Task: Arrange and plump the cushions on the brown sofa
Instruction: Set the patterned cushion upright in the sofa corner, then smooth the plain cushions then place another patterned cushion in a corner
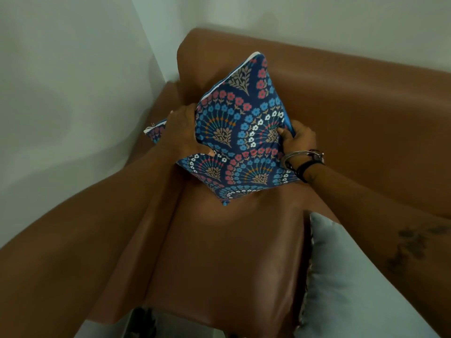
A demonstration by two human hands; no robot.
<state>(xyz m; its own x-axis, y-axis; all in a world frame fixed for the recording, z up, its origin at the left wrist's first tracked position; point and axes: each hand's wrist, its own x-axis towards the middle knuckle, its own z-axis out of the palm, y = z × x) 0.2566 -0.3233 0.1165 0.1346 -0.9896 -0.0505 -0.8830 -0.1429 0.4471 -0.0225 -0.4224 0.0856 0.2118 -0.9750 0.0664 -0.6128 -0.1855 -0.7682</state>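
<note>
A dark blue cushion (240, 132) with a red, blue and white floral fan print stands on one corner on the seat of the brown sofa (219, 252), at its left end. My left hand (181, 132) grips the cushion's left side, thumb on the front. My right hand (299, 137) presses its right edge, fingers dug into the fabric; that wrist wears bangles. The corner of a second cushion (156, 131) in the same print shows behind my left hand, by the armrest.
A pale grey cushion (346, 276) lies on the seat at the lower right, under my right forearm. The sofa backrest (353, 93) runs behind, the left armrest (161, 181) beside my left arm. White walls meet in a corner at the left.
</note>
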